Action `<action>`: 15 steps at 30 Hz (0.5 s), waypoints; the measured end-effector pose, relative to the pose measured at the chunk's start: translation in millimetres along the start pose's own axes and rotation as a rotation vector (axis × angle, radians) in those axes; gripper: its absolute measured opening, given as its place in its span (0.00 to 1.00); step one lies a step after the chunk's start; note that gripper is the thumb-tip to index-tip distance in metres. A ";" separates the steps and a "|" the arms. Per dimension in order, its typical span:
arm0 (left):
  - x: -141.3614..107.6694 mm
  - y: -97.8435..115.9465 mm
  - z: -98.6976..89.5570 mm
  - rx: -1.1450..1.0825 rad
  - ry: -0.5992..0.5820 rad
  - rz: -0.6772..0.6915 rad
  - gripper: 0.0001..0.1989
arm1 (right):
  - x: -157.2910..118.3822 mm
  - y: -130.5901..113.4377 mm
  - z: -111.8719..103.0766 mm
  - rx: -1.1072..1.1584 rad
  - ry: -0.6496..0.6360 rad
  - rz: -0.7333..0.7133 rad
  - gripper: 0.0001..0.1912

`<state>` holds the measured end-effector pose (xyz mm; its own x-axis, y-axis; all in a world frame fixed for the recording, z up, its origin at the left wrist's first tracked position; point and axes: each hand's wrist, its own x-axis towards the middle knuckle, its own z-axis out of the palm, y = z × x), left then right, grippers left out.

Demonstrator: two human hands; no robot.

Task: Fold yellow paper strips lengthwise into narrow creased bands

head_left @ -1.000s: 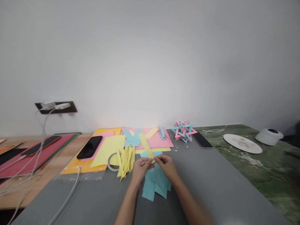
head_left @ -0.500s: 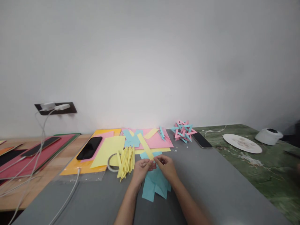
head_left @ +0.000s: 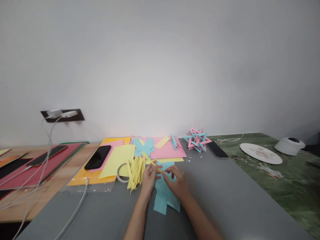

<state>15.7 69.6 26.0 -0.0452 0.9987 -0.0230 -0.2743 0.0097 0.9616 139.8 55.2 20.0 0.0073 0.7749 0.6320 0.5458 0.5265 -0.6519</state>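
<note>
A narrow yellow paper strip [head_left: 148, 158] slants up to the left between my hands, its far end free. My left hand [head_left: 149, 173] pinches it along its length. My right hand [head_left: 175, 180] is at the strip's near end, thumb and index finger close together on it. Beneath both hands lie several overlapping pieces of blue paper [head_left: 161, 199], partly covered. Just left of my left hand is a heap of folded yellow strips [head_left: 137, 173], with a roll of tape [head_left: 120, 173] beside it.
Behind the hands lie a pink sheet [head_left: 170, 152] and cut blue paper [head_left: 142, 146]. A pink-and-blue folded paper star [head_left: 197, 140] stands near a phone [head_left: 217, 150]. Further right is a white plate [head_left: 261, 153]. On the left are another phone [head_left: 98, 157] and a white cable [head_left: 75, 213].
The yellow strip showed its broad flat face and now looks much narrower, folded or turned edge-on. My left hand has moved slightly up along it; the view has shifted a little.
</note>
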 end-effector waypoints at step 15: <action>-5.0 -4.9 4.5 0.128 -0.203 -0.044 0.17 | 2.7 16.5 5.9 0.173 0.005 0.260 0.12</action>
<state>21.7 64.9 22.7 0.1618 0.9866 -0.0229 -0.1474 0.0471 0.9880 143.8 68.0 8.4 0.1319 0.8899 0.4367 0.3748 0.3631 -0.8530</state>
